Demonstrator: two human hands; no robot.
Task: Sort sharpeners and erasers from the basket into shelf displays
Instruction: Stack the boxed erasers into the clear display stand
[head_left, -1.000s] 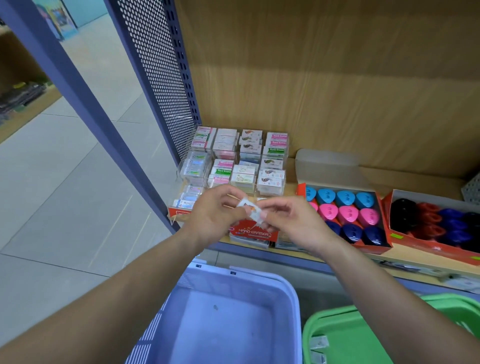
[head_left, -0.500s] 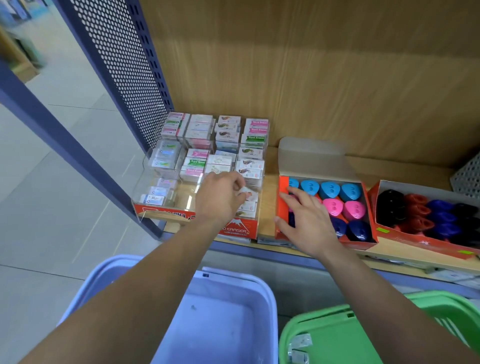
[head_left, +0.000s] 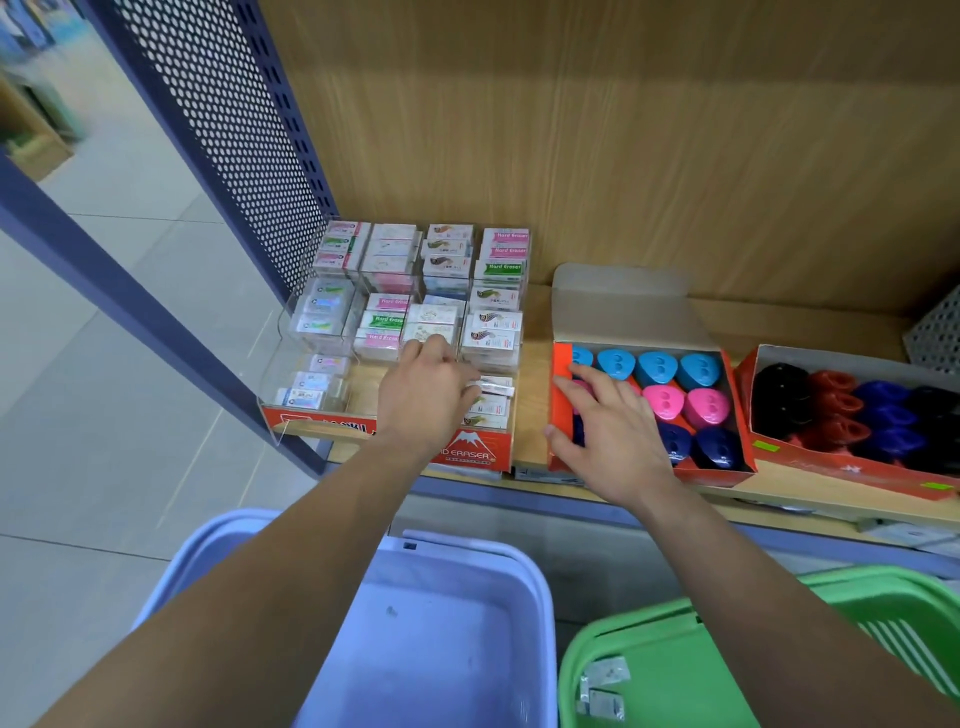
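Risk (judgement): the left hand is working in a tight front compartment. If its fingers drag on the way out, they could pull the small film-wrapped white eraser off its stack or topple neighbouring piles. The wrap looks slick, so a slip is plausible.

Left fingers: bent downward, close together, tips against the middle-row packs. The thumb side sits at the wrapped eraser. Cannot tell whether it is pinched or merely touched.

Right hand: fingers straight and spread, lying flat on the left edge of the orange cardboard box. It holds nothing and covers some of the blue, pink and navy triangular plastic sharpeners.

Outward: the eraser lies on the front-right stack of the clear acrylic display with red front, on the wooden shelf. Below are a green plastic basket holding a few small wrapped items and a lavender plastic basket beside it.
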